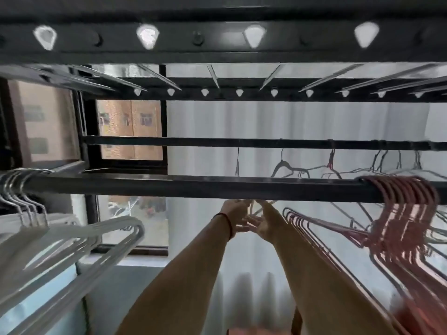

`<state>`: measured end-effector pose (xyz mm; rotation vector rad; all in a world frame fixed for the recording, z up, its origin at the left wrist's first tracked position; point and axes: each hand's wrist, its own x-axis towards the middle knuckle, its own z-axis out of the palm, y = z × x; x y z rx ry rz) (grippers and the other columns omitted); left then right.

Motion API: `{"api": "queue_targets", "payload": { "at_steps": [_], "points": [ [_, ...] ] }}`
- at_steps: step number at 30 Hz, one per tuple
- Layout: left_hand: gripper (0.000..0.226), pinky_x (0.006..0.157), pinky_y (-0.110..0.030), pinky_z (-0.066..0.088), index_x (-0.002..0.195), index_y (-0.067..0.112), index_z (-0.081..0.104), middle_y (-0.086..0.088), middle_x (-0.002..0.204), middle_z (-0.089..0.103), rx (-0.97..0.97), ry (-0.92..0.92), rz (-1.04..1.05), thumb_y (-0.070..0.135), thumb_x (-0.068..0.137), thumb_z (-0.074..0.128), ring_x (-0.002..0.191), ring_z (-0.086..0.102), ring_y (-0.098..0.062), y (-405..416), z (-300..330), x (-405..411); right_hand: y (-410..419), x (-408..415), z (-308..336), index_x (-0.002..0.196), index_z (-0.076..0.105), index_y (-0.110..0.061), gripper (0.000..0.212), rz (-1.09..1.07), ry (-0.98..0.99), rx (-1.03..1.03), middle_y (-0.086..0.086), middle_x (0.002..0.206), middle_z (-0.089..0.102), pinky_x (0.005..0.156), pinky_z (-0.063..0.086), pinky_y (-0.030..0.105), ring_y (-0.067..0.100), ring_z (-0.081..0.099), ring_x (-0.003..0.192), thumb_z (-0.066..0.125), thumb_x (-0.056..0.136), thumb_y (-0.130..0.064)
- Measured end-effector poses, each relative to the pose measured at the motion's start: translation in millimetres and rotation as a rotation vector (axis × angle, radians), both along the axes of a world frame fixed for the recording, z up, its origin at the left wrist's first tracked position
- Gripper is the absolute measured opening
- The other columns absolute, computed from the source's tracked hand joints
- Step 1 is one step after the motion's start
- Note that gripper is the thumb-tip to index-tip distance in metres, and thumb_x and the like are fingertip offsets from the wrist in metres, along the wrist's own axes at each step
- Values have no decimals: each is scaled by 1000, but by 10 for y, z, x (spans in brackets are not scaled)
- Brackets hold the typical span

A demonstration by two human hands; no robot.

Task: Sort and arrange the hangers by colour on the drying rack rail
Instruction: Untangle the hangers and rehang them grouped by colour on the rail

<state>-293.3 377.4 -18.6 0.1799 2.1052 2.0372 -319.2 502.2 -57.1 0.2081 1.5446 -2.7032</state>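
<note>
Both arms reach up under the dark rail (193, 186). The left hand (233, 215) and right hand (264, 221) meet there, fingers blurred, so neither grip can be told. White hangers (72, 240) hang left, pink hangers (396, 228) right.

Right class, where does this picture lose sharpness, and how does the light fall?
Head view: backlit by the white curtain; pink hangers and white hangers smear with motion blur at the edges; both hands are soft; the rail bows from wide-angle distortion.
</note>
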Motion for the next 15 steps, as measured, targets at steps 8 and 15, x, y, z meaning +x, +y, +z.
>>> {"api": "queue_targets", "payload": {
  "at_steps": [8,15],
  "points": [
    [41,72,-32,60,99,3,59,-20,106,60,369,-6,31,43,97,56,96,69,-30,76,-258,-242,165,-169,-35,101,54,-12,36,-189,63,6,6,73,40,49,40,26,13,36,55,73,85,-39],
    [33,86,-34,57,90,2,58,-15,102,56,468,16,65,33,99,59,94,61,-27,101,-177,-389,392,-223,28,69,37,-17,47,-331,92,155,-1,49,26,43,24,24,13,23,41,70,82,-47]
  ]
}}
